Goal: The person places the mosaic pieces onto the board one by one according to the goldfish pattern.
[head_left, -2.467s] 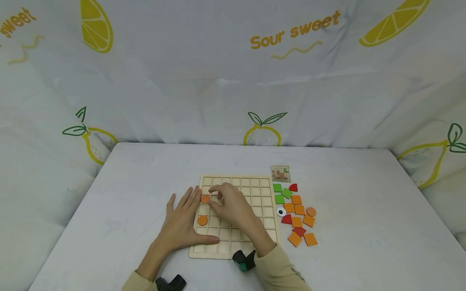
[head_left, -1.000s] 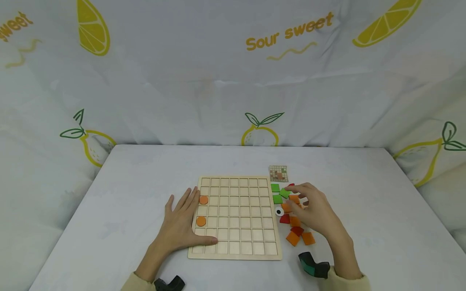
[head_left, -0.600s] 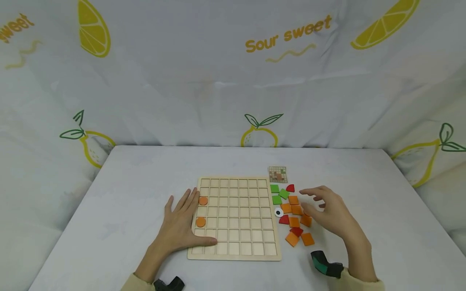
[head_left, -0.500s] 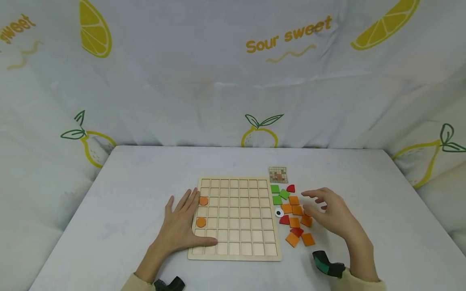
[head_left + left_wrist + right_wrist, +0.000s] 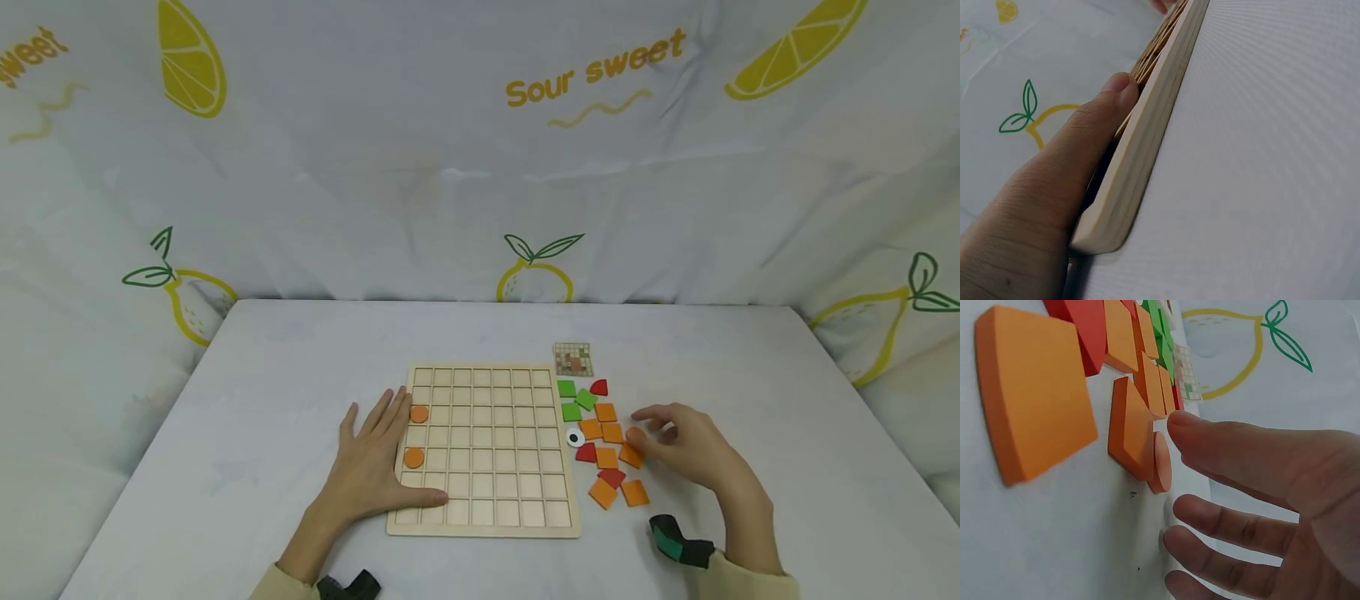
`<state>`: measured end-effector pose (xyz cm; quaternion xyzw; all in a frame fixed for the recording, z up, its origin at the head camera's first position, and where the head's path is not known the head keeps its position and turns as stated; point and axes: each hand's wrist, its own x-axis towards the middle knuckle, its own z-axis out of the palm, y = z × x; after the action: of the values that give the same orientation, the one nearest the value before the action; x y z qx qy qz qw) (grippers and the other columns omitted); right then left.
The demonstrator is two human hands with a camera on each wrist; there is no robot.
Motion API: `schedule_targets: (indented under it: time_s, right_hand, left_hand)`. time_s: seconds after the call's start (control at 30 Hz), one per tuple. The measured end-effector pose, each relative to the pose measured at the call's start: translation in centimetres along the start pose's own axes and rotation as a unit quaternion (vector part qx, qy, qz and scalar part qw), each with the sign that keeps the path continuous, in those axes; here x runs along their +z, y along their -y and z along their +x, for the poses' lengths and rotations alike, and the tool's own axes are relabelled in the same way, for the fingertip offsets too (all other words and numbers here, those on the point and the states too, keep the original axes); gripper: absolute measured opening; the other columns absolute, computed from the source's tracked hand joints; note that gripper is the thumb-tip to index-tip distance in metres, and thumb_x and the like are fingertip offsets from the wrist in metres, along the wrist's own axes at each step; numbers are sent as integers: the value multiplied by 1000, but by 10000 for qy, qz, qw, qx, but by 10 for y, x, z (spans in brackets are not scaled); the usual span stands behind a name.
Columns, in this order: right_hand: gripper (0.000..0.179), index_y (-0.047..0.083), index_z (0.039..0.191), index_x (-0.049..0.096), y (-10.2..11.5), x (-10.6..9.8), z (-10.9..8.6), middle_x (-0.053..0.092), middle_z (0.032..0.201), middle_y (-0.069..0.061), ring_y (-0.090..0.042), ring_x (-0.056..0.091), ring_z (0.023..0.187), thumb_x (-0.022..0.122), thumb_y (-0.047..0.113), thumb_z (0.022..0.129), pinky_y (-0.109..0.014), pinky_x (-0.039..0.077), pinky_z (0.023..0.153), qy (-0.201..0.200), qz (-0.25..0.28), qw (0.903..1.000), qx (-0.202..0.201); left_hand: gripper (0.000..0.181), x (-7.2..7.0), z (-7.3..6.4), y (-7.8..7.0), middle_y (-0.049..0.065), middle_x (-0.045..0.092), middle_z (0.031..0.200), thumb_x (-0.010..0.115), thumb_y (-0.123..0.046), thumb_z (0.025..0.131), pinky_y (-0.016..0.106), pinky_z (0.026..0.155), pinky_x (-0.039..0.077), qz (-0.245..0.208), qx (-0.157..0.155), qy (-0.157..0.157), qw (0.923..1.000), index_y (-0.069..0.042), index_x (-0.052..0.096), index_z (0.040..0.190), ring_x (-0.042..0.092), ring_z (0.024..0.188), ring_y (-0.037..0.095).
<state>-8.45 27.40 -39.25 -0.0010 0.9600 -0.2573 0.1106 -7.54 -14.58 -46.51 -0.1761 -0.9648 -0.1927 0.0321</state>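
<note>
Right hand [image 5: 692,443]: grip moderately wide, thumb and forefinger parted above the white tabletop [image 5: 750,375]. Flat round orange disc [image 5: 1163,464] right at the thumb tip, partly hidden by it in the head view; cannot tell whether they touch. Beside the disc, nearer the wrist, a flat orange square tile [image 5: 1130,430] lies tilted to the others.

Off the left of this grip, a loose scatter of pieces: more orange squares, two of them [image 5: 602,493] [image 5: 635,493] back toward the wrist; red fan-shaped pieces, one [image 5: 599,387] ahead of the fingertips, others [image 5: 587,452] [image 5: 612,477] left of the thumb; three green square tiles [image 5: 586,400] farther left and ahead; a white disc with a black centre [image 5: 574,438] straight left of the thumb. Small square card printed with a coloured grid [image 5: 573,359] beyond the greens.

Left hand [image 5: 367,467]: grip spread wide, fingers along the left rim of a square pale wooden grid board [image 5: 483,437], thumb reaching over its near left part. Two flat round orange discs sit in the board's leftmost column: one [image 5: 418,414] just right of the fingers, one [image 5: 413,457] in the crook between fingers and thumb, a bare cell between them.
</note>
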Motion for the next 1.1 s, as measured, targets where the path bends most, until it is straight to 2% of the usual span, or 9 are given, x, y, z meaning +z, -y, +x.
schedule_targets:
  time_s: [0.17, 0.37, 0.47, 0.63, 0.8, 1.1]
  right_hand:
    - [38, 2, 114, 74, -2, 2, 2, 67, 96, -12, -25, 60, 90, 75, 33, 93, -42, 59, 77, 119, -14, 9997, 204]
    - [35, 1, 113, 73, 0, 4, 1, 58, 78, -4, -20, 53, 79, 74, 30, 94, -30, 43, 63, 151, 112, 9994, 302]
    - [33, 0, 113, 73, 1, 5, 2, 57, 76, -4, -19, 50, 75, 74, 27, 93, -29, 41, 61, 102, 164, 9993, 335]
    - [35, 0, 116, 72, 2, 7, 4, 60, 79, -5, -19, 52, 76, 75, 25, 92, -27, 46, 62, -75, 151, 9993, 334]
    - [39, -1, 120, 71, 1, 7, 6, 66, 89, -9, -22, 59, 83, 78, 23, 90, -31, 55, 70, -205, 168, 9991, 326]
    - [36, -3, 114, 73, -2, 9, 7, 68, 90, -11, -22, 57, 83, 79, 22, 89, -28, 51, 68, -271, 210, 9986, 403]
  left_hand:
    - [146, 0, 0, 0, 6, 22, 172, 67, -94, 55, 68, 124, 2, -4, 6, 8, 10000, -8, 20, 164, 21, 160, 29]
    - [146, -1, 0, 0, 6, 22, 172, 67, -95, 56, 68, 124, 3, 23, 17, 15, 10000, -8, 20, 164, 22, 160, 29]
    - [146, -1, 0, 0, 7, 22, 172, 67, -95, 56, 68, 124, 3, 39, 27, -1, 10000, -8, 21, 164, 22, 160, 29]
    - [145, -1, -1, 0, 6, 22, 172, 67, -94, 56, 68, 124, 3, 55, 16, -4, 10000, -8, 21, 164, 22, 160, 29]
    - [145, -2, -1, -1, 6, 22, 172, 68, -93, 56, 68, 124, 3, 63, 6, 9, 10000, -8, 20, 164, 22, 160, 29]
    - [145, -1, 0, 0, 6, 22, 172, 67, -94, 56, 68, 124, 3, 107, 12, 12, 9999, -9, 20, 164, 22, 160, 29]
